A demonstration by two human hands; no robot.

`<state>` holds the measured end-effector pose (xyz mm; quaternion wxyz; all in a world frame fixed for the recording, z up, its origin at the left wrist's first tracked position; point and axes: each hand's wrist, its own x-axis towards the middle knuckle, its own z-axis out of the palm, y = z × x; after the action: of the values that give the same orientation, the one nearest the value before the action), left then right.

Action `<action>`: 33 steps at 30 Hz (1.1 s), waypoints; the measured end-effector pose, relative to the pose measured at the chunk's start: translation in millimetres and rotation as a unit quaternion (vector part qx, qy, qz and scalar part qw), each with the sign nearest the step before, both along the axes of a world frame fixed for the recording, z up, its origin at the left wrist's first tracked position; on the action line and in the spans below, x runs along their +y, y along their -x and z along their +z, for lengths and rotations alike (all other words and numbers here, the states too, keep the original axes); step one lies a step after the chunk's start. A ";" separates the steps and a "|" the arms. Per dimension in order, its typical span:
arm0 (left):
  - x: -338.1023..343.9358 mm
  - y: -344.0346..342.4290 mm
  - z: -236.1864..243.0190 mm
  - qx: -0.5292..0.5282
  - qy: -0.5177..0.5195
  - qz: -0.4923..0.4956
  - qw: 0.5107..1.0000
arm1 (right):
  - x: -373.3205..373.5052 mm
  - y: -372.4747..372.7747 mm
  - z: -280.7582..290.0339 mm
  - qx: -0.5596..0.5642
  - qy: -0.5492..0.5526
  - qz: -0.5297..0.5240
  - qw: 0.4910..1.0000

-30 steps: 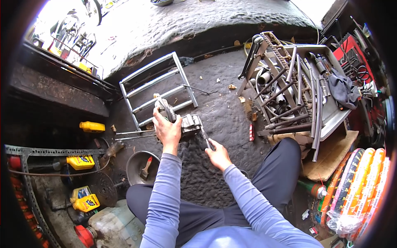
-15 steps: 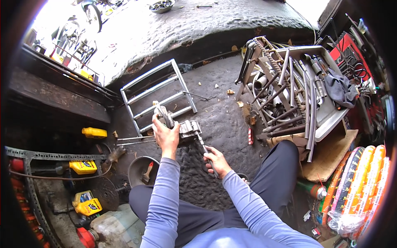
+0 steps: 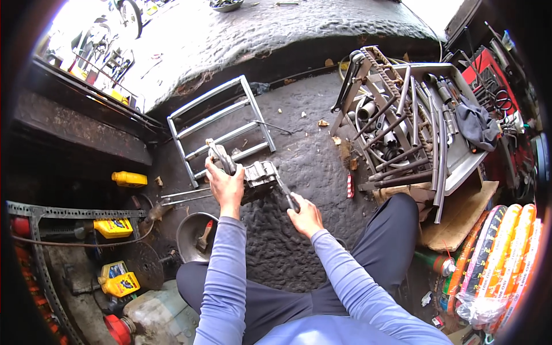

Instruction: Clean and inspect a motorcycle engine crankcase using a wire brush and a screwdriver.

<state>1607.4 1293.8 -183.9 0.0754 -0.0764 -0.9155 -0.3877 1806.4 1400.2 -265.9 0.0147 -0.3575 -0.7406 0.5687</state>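
1. Grey cast metal fills the middle of our view: a blocky engine part (image 3: 260, 175) sits on the dark, rough ground just ahead of our knees.
2. Our left hand (image 3: 226, 185) is closed, fingers wrapped around a grey metal piece (image 3: 220, 156) that stands up at the left side of the part, touching it.
3. Our right hand (image 3: 306, 217) is also closed, fingers curled on the handle of a slim dark tool (image 3: 286, 194) that runs up and left to the part's right edge. We cannot tell exactly where its tip meets the metal.
4. Both forearms wear pale blue sleeves and come up from the lower edge; dark trousers cover our legs.
5. Behind the part lies a grey metal ladder-like frame (image 3: 221, 123), flat on the ground.
6. To the right stands a tray (image 3: 468, 164) crowded with pipes, rods and wrenches, with a grey cloth (image 3: 476, 123) draped over its far side.
7. To the left we see a round metal bowl (image 3: 195, 233) holding a small tool, and yellow oil bottles (image 3: 113, 227) among clutter.
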 end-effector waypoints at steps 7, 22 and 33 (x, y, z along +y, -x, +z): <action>-95.3 87.2 -39.6 -0.174 -0.221 -0.112 0.953 | 27.4 -3.1 -43.3 -0.149 -0.086 -0.107 0.979; -138.0 85.6 -65.4 -0.180 -0.301 -0.095 0.932 | -24.9 54.1 -24.0 0.042 -0.004 0.069 0.997; -136.6 80.9 -58.3 -0.201 -0.325 -0.083 0.920 | -8.1 51.5 -12.7 0.079 0.082 0.079 0.990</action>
<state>1526.6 1157.2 -242.2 -0.1218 -0.0435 -0.7253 -0.6762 1754.9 1392.1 -278.6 -0.0008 -0.2517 -0.7141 0.6533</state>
